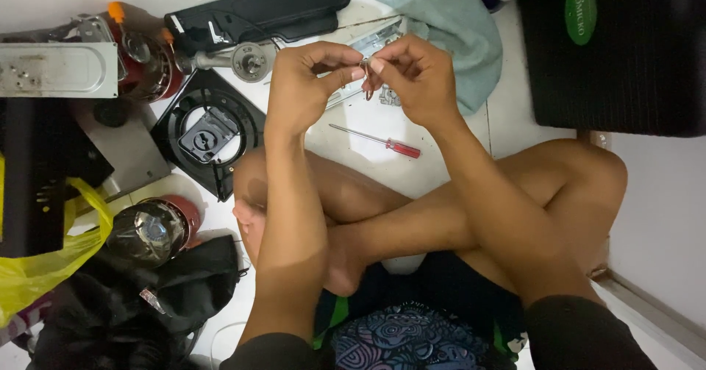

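We see both hands raised together above the white tiled floor (448, 171), in front of the person's crossed legs. The left hand (301, 83) and the right hand (415, 76) meet at 1 small bent metal wire piece (365, 79), which hangs between them. The fingers of each hand are closed to a pinch on the upper end of this piece, thumb against forefinger; the remaining fingers are curled in. The exact shape of the piece is too small to tell. On the floor just below the hands lies a screwdriver (376, 140) with a red handle and a thin shaft, untouched and apart from both hands. Beside the left hand lies a black square burner plate (212, 131) with a round opening. Toward the far edge of the floor lie a long black cover (265, 9) and a pale green cloth (448, 24), the cloth partly behind the right hand. Toward the far left edge sit a grey metal housing (59, 68) and a red gas canister (151, 65). A yellow plastic bag (51, 263) lies at the near left edge. A black mat (618, 61) covers the far right corner.
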